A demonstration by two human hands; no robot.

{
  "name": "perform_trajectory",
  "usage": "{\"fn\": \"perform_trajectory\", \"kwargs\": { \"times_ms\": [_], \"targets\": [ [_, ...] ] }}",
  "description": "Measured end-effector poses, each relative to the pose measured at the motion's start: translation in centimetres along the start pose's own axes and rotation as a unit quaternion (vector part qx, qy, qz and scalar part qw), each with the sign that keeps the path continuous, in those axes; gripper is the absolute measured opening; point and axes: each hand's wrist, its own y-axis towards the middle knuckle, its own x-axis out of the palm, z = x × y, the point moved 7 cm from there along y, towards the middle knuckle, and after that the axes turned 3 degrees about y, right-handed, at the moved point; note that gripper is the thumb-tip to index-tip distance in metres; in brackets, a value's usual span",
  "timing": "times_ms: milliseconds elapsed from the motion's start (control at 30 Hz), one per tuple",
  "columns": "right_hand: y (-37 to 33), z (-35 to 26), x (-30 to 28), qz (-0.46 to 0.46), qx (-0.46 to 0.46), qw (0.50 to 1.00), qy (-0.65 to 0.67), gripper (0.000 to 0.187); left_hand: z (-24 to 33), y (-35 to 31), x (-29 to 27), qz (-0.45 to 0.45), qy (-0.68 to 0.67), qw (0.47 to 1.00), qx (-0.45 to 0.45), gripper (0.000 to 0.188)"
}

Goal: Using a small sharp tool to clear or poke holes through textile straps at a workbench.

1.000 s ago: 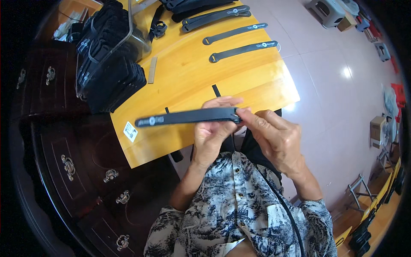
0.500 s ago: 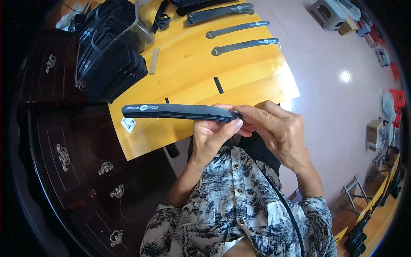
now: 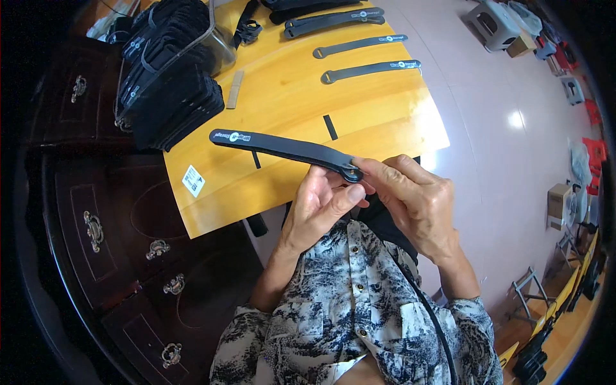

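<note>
A stack of dark grey hook-and-loop straps [image 3: 282, 146] is held above the near part of the table, its free end pointing left and slightly away. My left hand [image 3: 319, 208] grips the stack from below near its looped end, thumb on the near side. At that same looped end, the fingers of my right hand [image 3: 414, 199] are closed around the tip; the fingertips partly cover it. Farther off, two single straps [image 3: 370, 72] lie apart on the table, and beyond them rests a small pile of straps [image 3: 333, 24].
On the yellow table [image 3: 276, 96] a clear bin [image 3: 215, 45] full of black straps stands at the far left, with a black stack [image 3: 183, 115] by it. A tan strip [image 3: 235, 90] and a white label [image 3: 193, 181] lie nearby. Dark drawers [image 3: 96, 224] stand left.
The strap stack has tilted, its free end swinging away from me and a little to the right. My hands stay at the looped end, the left one turned slightly.
</note>
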Motion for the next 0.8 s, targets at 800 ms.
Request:
{"fn": "perform_trajectory", "kwargs": {
  "times_ms": [800],
  "targets": [
    [2.8, 4.4, -2.0, 0.144, 0.042, 0.989, 0.002, 0.028, -1.9, -1.9, 2.3, -0.092, 0.133, 0.983, -0.087, 0.026]
  ]
}}
